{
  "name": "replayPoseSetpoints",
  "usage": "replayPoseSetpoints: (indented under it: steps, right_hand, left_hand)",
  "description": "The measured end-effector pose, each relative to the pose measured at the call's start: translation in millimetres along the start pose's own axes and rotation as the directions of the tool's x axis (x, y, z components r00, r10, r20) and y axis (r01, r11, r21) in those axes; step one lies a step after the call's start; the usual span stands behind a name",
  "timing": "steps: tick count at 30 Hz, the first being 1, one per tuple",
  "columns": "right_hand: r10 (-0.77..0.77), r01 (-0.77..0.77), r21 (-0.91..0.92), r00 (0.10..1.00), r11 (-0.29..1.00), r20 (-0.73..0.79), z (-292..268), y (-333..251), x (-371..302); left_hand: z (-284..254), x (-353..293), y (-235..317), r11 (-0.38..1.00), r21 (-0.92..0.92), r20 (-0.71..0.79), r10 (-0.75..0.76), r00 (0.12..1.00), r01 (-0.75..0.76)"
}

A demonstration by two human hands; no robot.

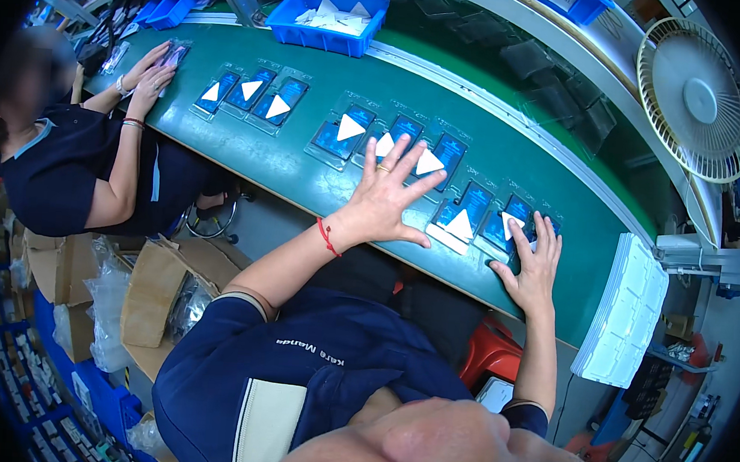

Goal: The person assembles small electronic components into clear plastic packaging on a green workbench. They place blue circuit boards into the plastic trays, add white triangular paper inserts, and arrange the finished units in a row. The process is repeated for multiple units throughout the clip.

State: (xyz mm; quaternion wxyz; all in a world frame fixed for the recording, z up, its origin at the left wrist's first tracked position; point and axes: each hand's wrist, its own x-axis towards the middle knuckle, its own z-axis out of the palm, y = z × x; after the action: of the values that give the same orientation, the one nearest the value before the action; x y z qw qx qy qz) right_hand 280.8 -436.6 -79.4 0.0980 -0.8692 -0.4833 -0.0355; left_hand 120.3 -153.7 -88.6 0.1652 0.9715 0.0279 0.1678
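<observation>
My left hand (381, 202) lies spread over the middle group of flat blue packs in clear plastic trays, its fingertips at the white triangular piece (429, 162) on one of them. Beside it is another blue pack (340, 133) with its own white triangle (351, 127). On the right, my right hand (535, 273) has its fingers apart at the end packs, the index fingertip by a white triangle (514, 225). Between my hands is a pack with a white triangle (460, 225) near the table edge. Whether my fingertips press down is hard to tell.
Three more packs (248, 90) lie farther left on the green table (264, 151). A blue bin (315, 37) of white triangles stands behind them. At the far left a co-worker's hands (151, 77) handle a package. White trays (626, 309) are stacked at the right end, below a fan (697, 99).
</observation>
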Motion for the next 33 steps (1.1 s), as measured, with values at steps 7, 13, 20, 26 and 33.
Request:
replayPoseSetpoints:
  steps: [7,13,20,26,33]
  right_hand:
    - [0.006,-0.004,0.051,1.000,0.999,-0.028,2.0,-7.1,8.0]
    - [-0.021,0.021,0.026,0.999,0.999,-0.029,5.0,-12.0,15.1]
    - [-0.058,0.058,0.038,0.998,0.998,-0.021,10.3,-23.5,27.3]
    - [-0.077,0.077,0.038,0.997,0.996,-0.011,14.9,-35.9,36.7]
    - [-0.048,0.048,0.009,0.999,0.999,0.008,17.8,-38.5,35.1]
  left_hand:
    - [25.1,4.9,3.2,0.998,0.060,-0.101,0.008,0.995,-0.002]
    - [8.0,-0.1,0.8,0.951,0.090,-0.265,-0.264,0.928,0.296]
    - [-3.8,-13.0,-29.6,0.842,0.130,-0.202,-0.495,0.845,0.524]
    - [-7.9,-26.4,-51.7,0.846,0.070,-0.260,-0.496,0.828,0.529]
    - [-20.2,-44.5,-61.4,0.837,-0.023,-0.488,-0.487,0.724,0.548]
